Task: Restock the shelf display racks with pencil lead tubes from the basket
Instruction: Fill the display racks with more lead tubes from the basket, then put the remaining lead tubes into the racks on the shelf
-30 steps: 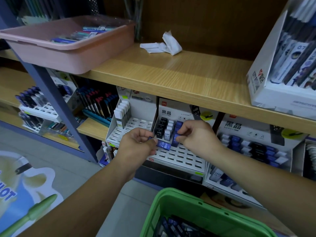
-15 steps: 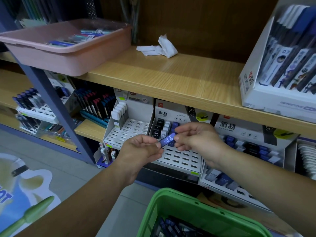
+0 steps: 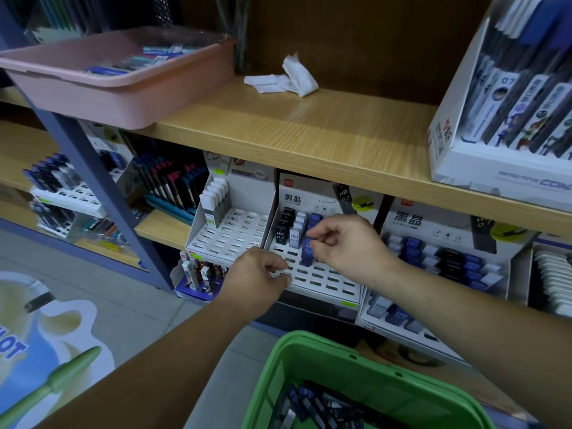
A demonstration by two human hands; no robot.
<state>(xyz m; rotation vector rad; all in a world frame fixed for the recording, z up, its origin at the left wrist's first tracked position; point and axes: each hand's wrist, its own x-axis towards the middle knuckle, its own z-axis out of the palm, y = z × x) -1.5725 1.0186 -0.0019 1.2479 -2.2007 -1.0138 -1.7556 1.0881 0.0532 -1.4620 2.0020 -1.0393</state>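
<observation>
Pinching a blue lead tube (image 3: 307,254) upright in the middle rack (image 3: 322,283), the right hand (image 3: 346,246) grasps it; the left hand (image 3: 257,278) curls just left, grip unclear.

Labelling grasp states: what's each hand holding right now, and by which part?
Right hand pinches the top end of a blue lead tube standing in the middle rack. Left hand: fingers curled, contents unclear.
</observation>
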